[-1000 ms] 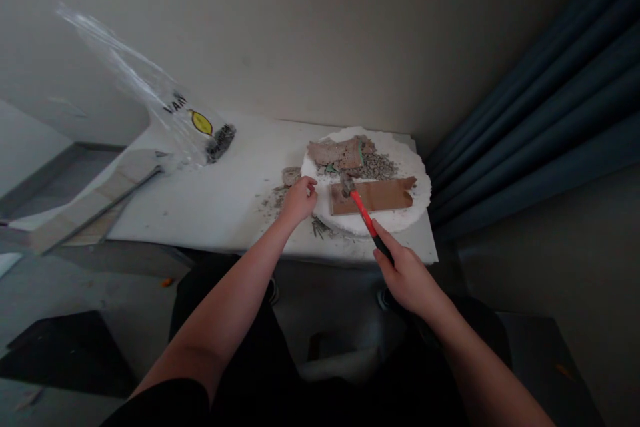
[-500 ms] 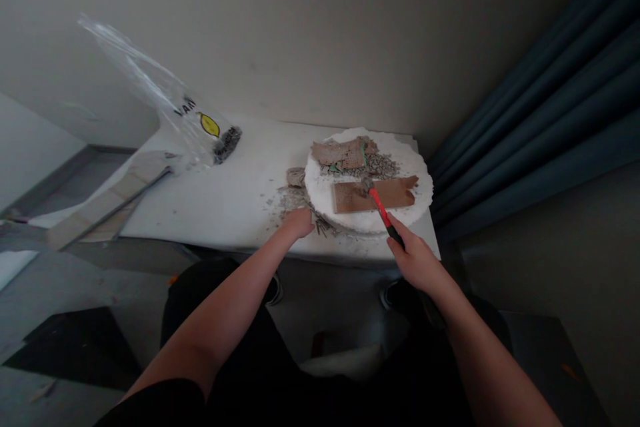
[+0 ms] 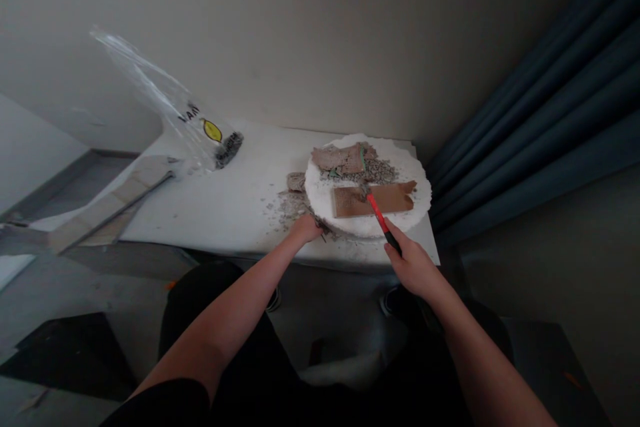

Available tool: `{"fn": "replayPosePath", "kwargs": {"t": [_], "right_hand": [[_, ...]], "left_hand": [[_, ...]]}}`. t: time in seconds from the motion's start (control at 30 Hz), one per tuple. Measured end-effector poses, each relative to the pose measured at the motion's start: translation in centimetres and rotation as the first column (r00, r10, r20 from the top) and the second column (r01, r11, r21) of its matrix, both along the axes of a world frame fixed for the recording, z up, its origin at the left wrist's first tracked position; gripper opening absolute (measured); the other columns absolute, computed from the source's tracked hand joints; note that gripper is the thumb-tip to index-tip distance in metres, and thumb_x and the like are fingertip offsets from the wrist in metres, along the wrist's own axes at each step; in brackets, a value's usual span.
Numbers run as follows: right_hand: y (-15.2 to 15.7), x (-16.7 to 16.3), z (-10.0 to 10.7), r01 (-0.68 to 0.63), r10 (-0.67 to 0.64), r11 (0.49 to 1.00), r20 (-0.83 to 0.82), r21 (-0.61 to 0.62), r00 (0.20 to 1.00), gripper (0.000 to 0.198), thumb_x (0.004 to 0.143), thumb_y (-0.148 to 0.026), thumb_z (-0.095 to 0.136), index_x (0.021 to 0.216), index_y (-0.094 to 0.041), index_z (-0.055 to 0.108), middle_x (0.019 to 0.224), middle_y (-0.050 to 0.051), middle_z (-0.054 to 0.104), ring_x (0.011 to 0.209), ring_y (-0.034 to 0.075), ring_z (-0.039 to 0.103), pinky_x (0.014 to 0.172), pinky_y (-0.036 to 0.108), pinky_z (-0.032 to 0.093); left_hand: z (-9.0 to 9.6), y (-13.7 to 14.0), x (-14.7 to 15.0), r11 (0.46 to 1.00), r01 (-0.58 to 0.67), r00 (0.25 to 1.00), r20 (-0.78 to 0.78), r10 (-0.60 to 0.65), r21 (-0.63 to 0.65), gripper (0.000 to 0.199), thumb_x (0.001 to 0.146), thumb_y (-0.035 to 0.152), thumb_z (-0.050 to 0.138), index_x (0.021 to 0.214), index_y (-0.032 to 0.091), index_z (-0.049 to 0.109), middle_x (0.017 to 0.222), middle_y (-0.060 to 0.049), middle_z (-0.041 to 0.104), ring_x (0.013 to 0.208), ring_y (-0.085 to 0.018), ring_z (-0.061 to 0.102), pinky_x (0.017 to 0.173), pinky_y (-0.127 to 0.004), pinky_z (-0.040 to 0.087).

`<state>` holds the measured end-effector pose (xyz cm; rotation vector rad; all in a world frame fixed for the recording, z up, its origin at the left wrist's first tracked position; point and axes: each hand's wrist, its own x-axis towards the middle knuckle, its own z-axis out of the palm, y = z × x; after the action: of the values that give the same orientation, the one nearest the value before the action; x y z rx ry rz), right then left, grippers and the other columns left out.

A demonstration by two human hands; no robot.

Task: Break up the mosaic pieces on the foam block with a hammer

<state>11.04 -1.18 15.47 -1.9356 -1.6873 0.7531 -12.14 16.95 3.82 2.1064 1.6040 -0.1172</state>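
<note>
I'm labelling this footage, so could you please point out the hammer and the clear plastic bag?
Hammer [image 3: 378, 213], head camera view, on its red handle.
Clear plastic bag [image 3: 189, 113], head camera view, on its upper dark lettering.

Dim light, deep shadow under the table [image 3: 200, 213], faint glare on the bag [image 3: 192, 117]
</note>
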Motion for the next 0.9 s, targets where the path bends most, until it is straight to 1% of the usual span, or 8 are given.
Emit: {"fn": "replayPosePath", "kwargs": {"t": [0.13,0.23,0.33,0.4,0.5,0.57,0.73,0.9], "right_hand": [[0.0,0.0,0.1,0.003,-0.003,1.0,0.0,-0.009,1.0,0.064,0.096,-0.026,0.045,0.158,-0.02,0.032,0.128,0.016,0.067,0.119,0.035,0.062,0.097,0.048,0.048],[0.0,-0.1,0.3,0.006,-0.006,1.0,-0.007,-0.025,1.0,0.064,0.096,-0.027,0.044,0.158,-0.021,0.031,0.126,0.017,0.068,0.114,0.035,0.064,0.094,0.048,0.048],[0.0,-0.1,0.4,0.004,-0.004,0.999,-0.001,-0.033,1.0,0.064,0.096,-0.027,0.044,0.158,-0.021,0.031,0.123,0.016,0.069,0.111,0.034,0.065,0.092,0.046,0.048],[0.0,-0.1,0.4,0.001,-0.001,0.999,0.011,-0.033,1.0,0.064,0.095,-0.027,0.044,0.158,-0.021,0.031,0.12,0.016,0.07,0.109,0.034,0.066,0.091,0.046,0.049],[0.0,-0.1,0.3,-0.004,0.005,1.0,0.02,-0.028,1.0,0.065,0.095,-0.027,0.044,0.159,-0.02,0.03,0.115,0.016,0.071,0.106,0.034,0.066,0.088,0.045,0.049],[0.0,-0.1,0.4,-0.006,0.006,1.0,0.03,-0.029,1.0,0.065,0.096,-0.028,0.043,0.159,-0.02,0.03,0.111,0.016,0.072,0.102,0.033,0.067,0.086,0.044,0.049],[-0.1,-0.4,0.7,0.008,-0.003,0.998,0.08,-0.061,0.997,0.063,0.096,-0.028,0.042,0.158,-0.02,0.031,0.095,0.013,0.073,0.085,0.031,0.069,0.079,0.042,0.05],[-0.1,-0.2,0.4,-0.012,0.013,1.0,0.047,-0.02,0.999,0.064,0.095,-0.027,0.044,0.158,-0.021,0.031,0.106,0.015,0.073,0.097,0.031,0.068,0.083,0.041,0.05]], "left_hand": [[0.5,0.7,-0.1,1.0,-0.005,1.0,0.0,0.005,-0.006,0.032,0.078,0.035,0.064,0.103,0.018,0.075,0.104,-0.015,0.076,0.101,-0.026,0.07,0.082,-0.031,0.053],[1.9,2.5,-1.2,0.998,-0.05,0.997,-0.054,0.052,0.041,0.03,0.079,0.033,0.059,0.099,0.016,0.075,0.104,-0.016,0.075,0.099,-0.028,0.07,0.079,-0.032,0.053],[3.5,4.3,-2.5,0.979,-0.151,0.985,-0.065,0.161,0.135,0.027,0.079,0.029,0.056,0.096,0.017,0.074,0.102,-0.014,0.076,0.098,-0.026,0.07,0.078,-0.03,0.052],[4.1,4.7,-2.9,0.986,-0.121,0.988,-0.078,0.131,0.118,0.027,0.078,0.031,0.058,0.096,0.018,0.074,0.104,-0.014,0.075,0.1,-0.027,0.07,0.08,-0.031,0.053],[3.8,3.9,-2.2,1.0,-0.017,0.99,-0.141,0.02,0.024,0.032,0.077,0.033,0.062,0.102,0.017,0.074,0.113,-0.017,0.073,0.108,-0.031,0.068,0.087,-0.036,0.054],[3.1,2.9,-1.3,1.0,-0.021,0.984,-0.177,0.017,-0.02,0.035,0.078,0.034,0.062,0.106,0.016,0.073,0.115,-0.02,0.072,0.109,-0.034,0.068,0.089,-0.04,0.054],[1.7,1.9,-0.1,0.998,-0.062,0.976,-0.207,0.059,-0.012,0.038,0.082,0.029,0.059,0.114,0.012,0.069,0.122,-0.024,0.068,0.113,-0.036,0.066,0.089,-0.042,0.055],[1.7,2.7,-0.3,0.999,-0.05,0.971,-0.233,0.046,-0.014,0.04,0.083,0.019,0.052,0.119,0.011,0.067,0.124,-0.023,0.068,0.115,-0.034,0.065,0.09,-0.04,0.054]]}}
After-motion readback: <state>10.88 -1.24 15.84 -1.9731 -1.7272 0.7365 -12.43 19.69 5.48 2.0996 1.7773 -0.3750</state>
